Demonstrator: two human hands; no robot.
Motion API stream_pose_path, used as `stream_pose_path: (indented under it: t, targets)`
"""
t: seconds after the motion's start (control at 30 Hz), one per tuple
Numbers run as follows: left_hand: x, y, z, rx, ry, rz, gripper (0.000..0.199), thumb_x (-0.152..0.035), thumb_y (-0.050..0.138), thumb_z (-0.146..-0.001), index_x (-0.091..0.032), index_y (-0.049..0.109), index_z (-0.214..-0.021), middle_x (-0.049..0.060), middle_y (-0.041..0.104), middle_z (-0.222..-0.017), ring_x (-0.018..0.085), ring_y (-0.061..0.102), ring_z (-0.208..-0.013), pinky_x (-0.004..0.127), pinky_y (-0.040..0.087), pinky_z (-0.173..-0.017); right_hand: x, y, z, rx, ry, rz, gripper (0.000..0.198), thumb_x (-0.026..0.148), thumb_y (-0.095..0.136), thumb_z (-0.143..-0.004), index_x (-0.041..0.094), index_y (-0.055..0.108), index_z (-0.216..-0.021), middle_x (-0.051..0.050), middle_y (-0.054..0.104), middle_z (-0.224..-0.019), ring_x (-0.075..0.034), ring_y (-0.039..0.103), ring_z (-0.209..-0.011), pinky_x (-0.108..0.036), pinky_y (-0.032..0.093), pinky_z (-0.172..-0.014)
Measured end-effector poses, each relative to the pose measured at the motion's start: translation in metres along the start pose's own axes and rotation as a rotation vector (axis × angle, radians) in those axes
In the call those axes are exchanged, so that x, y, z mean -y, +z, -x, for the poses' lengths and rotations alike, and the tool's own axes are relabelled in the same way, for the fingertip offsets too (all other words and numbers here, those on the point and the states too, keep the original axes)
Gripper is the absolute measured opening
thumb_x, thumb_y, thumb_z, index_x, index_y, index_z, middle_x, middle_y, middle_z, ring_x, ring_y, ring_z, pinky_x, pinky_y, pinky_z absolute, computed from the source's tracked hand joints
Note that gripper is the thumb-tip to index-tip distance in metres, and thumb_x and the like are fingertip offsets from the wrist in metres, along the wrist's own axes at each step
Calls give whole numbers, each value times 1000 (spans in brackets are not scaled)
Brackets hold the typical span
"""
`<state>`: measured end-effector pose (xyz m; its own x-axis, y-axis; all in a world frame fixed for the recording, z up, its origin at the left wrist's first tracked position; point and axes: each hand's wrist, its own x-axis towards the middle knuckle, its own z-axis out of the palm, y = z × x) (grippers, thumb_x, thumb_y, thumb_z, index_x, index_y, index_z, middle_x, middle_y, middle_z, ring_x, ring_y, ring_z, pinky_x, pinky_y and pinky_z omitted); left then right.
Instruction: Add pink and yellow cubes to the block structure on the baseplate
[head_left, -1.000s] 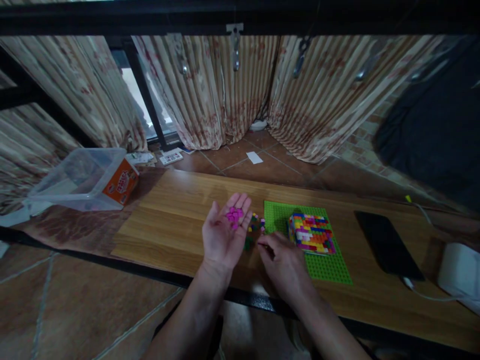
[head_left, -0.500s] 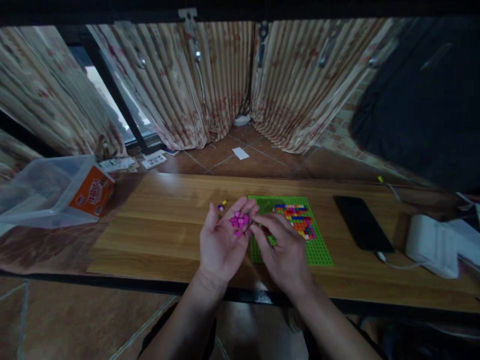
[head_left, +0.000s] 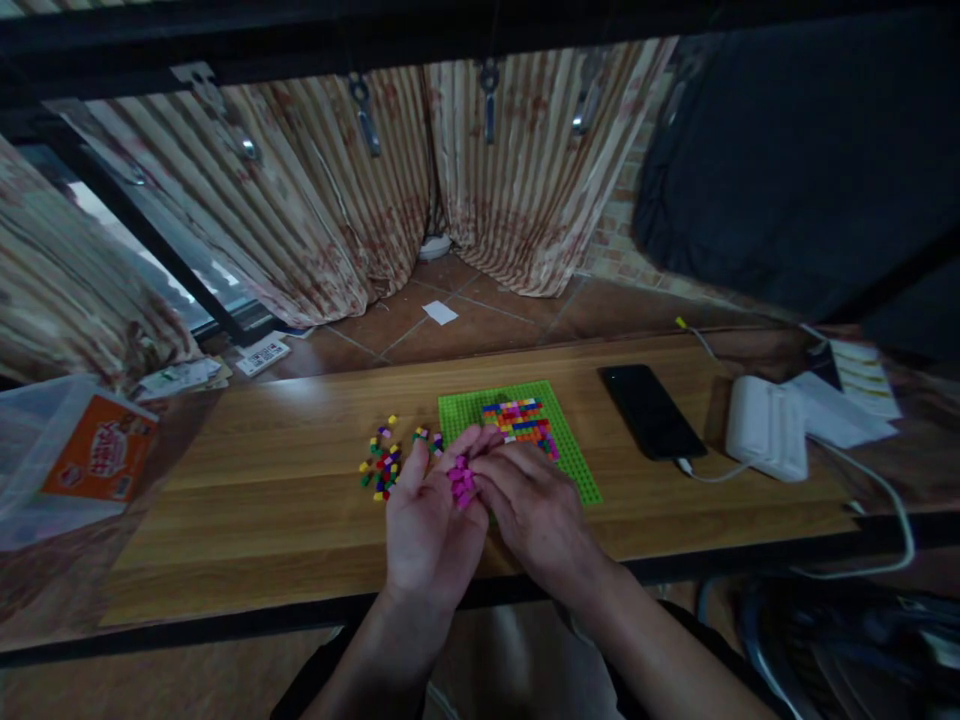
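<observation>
Pink blocks [head_left: 462, 482] sit in a small heap on the left hand [head_left: 435, 530], in front of the near left side of the green board [head_left: 576, 465]. That hand is palm up, flat and spread like a little plate. The right hand [head_left: 544, 510] is over the near part of the green board, with its fingertips close together right by the pink blocks. I can't tell if it pinches one. A bright block build [head_left: 517, 408] of many colors is on the green board, partly hidden by the hands. Left of the green board, lots of loose blocks [head_left: 386, 465] lie on the table [head_left: 262, 480]. Right of the green board is a black phone [head_left: 651, 412], and farther right is a white box [head_left: 766, 428]. Far left of the green board is a clear tub [head_left: 37, 515] with an orange label [head_left: 101, 450].
</observation>
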<state>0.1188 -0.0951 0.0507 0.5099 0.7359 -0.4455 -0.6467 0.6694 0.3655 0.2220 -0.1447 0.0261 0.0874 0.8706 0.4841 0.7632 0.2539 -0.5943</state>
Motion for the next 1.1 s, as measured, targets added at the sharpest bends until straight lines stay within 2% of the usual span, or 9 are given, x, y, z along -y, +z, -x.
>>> stream_pose_path:
  t: [0.13,0.3,0.4,0.63,0.83,1.0,1.1]
  targets:
    - [2,4,-5,-47,-3,2,42,-41,43,-92,-8,69,-94,16,70,-100,22,65,-102,33,52,-90,-12,-16,2,-53,74,-145,15,21,50,-94,21,65,-95,-5,67,-93,-18,61,-90,-31,49,-80]
    - [-12,0,-15,-119,99,-30,35,-32,44,-93,-8,68,-84,12,69,-83,16,66,-77,27,55,-77,-43,-40,6,-289,404,-295,14,32,56,-90,20,63,-91,-2,66,-82,-15,62,-72,-27,48,-66]
    - [-19,-3,-23,-150,127,-41,34,-29,43,-93,-9,68,-81,11,68,-79,14,65,-74,26,55,-73,-60,-44,9,-249,487,-298,18,34,57,-88,18,64,-88,-2,66,-79,-15,60,-70,-26,47,-64]
    - [-17,-6,-33,-121,98,-76,34,-32,46,-92,-9,69,-80,11,69,-77,14,65,-72,26,55,-70,-75,-32,11,-166,482,-291,21,35,57,-86,18,68,-87,-4,68,-83,-17,62,-73,-29,48,-66]
    - [-18,-7,-38,-134,108,-88,37,-31,41,-94,-10,68,-80,10,69,-76,13,65,-69,25,55,-69,-85,-29,10,-176,487,-264,18,34,61,-83,20,71,-86,-3,68,-86,-17,62,-75,-30,47,-67]
    - [-17,-8,-39,-136,105,-105,37,-32,43,-93,-9,68,-79,10,68,-75,14,65,-69,26,54,-69,-87,-26,6,-181,473,-327,14,32,64,-81,21,73,-81,-3,70,-86,-17,63,-81,-30,46,-71]
    - [-16,-8,-39,-129,104,-109,36,-32,44,-92,-9,68,-79,11,68,-76,14,64,-70,25,54,-69,-88,-23,3,-210,520,-407,12,31,68,-77,20,73,-79,-2,70,-82,-16,62,-76,-31,46,-70]
